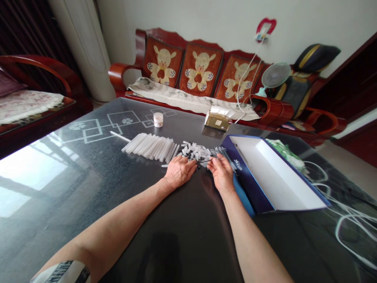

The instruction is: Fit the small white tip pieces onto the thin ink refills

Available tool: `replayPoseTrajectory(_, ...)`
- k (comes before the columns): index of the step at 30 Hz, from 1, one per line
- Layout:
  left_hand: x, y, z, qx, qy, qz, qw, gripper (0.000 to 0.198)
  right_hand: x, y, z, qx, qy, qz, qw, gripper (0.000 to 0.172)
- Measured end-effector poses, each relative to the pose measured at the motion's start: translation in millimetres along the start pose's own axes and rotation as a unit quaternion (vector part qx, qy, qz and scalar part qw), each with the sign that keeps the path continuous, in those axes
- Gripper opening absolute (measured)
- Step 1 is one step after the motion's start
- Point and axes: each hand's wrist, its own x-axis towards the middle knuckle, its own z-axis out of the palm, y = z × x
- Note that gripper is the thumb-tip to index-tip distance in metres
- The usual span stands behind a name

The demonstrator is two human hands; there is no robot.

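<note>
The left hand (pixel 179 171) lies palm down on the dark glass surface (pixel 59 224), fingers a bit curled. Its tips are at or very near a thin dark stick (pixel 204 161) that runs across to the right hand (pixel 220 173). I can't tell if the left hand grips it. The right hand is closed in a small pinch on that stick, thumb & first finger together.

Just past the fingers is a heap of small white plastic bits w/ black ends (pixel 194 152), & to its right a bunch of thin dark sticks (pixel 220 153). Left of the heap, a long row of clear plastic tubes (pixel 150 147) lies side by side, w/ one loose white tube (pixel 120 136) further left.

Right by the right wrist is an open blue box w/ a white inside (pixel 273 173). Its side is very near the arm, so there's little room that way. The left part of the surface has lots of open room, & so does the near part by the arms.

Near the far edge are a small round white jar (pixel 158 120) & a tan paper packet (pixel 218 120), w/ a red wood sofa (pixel 191 67) just behind.
</note>
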Motion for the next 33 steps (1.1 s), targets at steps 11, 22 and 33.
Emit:
replayPoseTrajectory(11,2,4,-5.1,0.002,0.002,0.017,1.000,0.035,-1,0,3,0.004,0.040,-0.003,0.999,0.031)
replayPoseTrajectory(22,0,2,2.3,-0.016,-0.001,0.014,1.000,0.033,-20,10,22,-0.276,-0.079,-0.057,0.956,0.017)
replayPoseTrajectory(33,1,-4,8.2,-0.037,0.037,-0.018,0.998,0.025,-18,8,9,-0.547,-0.183,-0.259,0.775,0.018)
